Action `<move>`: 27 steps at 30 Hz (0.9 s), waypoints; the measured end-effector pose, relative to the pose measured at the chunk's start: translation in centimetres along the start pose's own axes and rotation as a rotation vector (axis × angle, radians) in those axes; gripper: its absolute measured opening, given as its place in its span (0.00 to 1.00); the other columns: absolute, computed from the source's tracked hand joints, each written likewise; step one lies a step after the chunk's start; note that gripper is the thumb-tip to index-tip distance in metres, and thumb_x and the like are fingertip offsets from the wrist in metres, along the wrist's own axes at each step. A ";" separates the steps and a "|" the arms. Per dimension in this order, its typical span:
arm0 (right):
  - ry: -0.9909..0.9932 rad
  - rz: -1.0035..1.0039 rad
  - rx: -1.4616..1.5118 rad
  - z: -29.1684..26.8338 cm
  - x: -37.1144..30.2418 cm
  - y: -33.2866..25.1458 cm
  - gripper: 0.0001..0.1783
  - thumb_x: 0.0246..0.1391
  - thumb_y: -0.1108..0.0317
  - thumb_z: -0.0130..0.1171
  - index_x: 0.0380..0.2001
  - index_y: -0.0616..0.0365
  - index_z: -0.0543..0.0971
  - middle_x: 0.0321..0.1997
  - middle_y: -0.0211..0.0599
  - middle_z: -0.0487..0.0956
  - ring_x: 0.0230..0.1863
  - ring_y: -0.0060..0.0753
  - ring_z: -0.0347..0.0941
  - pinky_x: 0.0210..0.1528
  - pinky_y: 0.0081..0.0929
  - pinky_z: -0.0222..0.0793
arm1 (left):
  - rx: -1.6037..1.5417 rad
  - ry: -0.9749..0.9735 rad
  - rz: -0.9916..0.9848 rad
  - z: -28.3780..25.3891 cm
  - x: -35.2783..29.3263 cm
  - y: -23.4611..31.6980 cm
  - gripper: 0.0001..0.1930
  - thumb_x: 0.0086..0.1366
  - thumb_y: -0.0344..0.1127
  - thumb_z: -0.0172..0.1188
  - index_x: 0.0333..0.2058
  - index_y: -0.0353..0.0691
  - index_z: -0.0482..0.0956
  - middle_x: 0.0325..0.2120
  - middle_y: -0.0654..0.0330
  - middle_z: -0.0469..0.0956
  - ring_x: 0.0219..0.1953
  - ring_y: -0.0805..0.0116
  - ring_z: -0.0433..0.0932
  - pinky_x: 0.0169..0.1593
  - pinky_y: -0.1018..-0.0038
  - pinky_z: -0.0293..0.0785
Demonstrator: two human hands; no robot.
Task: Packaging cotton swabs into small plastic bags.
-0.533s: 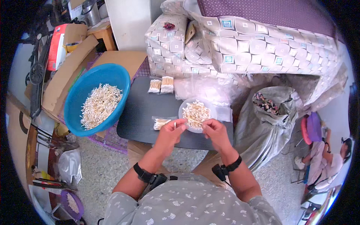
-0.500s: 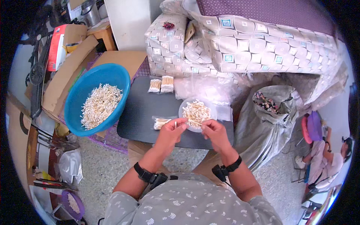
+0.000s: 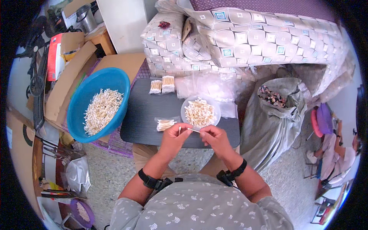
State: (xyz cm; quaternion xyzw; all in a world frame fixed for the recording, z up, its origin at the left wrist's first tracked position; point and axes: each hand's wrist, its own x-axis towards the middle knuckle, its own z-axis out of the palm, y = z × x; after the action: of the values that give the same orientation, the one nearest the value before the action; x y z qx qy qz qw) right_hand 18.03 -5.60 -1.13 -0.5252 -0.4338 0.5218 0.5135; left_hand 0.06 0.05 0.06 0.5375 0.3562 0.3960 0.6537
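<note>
My left hand [image 3: 174, 140] has its fingers pinched in front of the white bowl, with one cotton swab standing up from the grip. A second cotton swab [image 3: 194, 130] lies level between my two hands, its ends at both sets of fingertips. My right hand [image 3: 215, 138] pinches the right end of that swab. Just beyond, a round white bowl [image 3: 217, 111] holds a heap of loose swabs. Left of it, close to my left hand, a clear bag of swabs [image 3: 166, 125] lies on the dark table [image 3: 142, 115]. Two swab bundles [image 3: 168, 84] rest at the table's back.
A large blue basin [image 3: 124, 86] of loose swabs stands left of the table. Clear plastic bags [image 3: 207, 86] lie behind the bowl. A grey sack [image 3: 260, 126] stands at the right, with a patterned sofa [image 3: 245, 42] behind. Another person [image 3: 337, 155] sits far right.
My hands have drawn back from over the bowl's front edge toward me. The swab between them now shows against the table, and the whole view has shifted slightly.
</note>
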 end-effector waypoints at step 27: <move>-0.035 -0.228 0.054 0.9 0.2 -1.0 0.05 0.54 0.73 0.57 0.35 0.59 0.74 0.28 0.23 0.73 0.26 0.13 0.67 0.26 0.13 0.62 | 0.092 -0.172 -0.088 0.6 -0.1 -2.2 0.06 0.62 0.31 0.58 0.36 0.37 0.78 0.26 0.69 0.77 0.26 0.85 0.68 0.28 0.85 0.62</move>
State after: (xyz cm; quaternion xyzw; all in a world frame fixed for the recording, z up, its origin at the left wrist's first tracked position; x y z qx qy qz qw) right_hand 17.28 -5.25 -0.13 -0.4493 -0.4855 0.4807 0.5756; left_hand 0.80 -0.54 -2.02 0.5829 0.3399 0.3024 0.6732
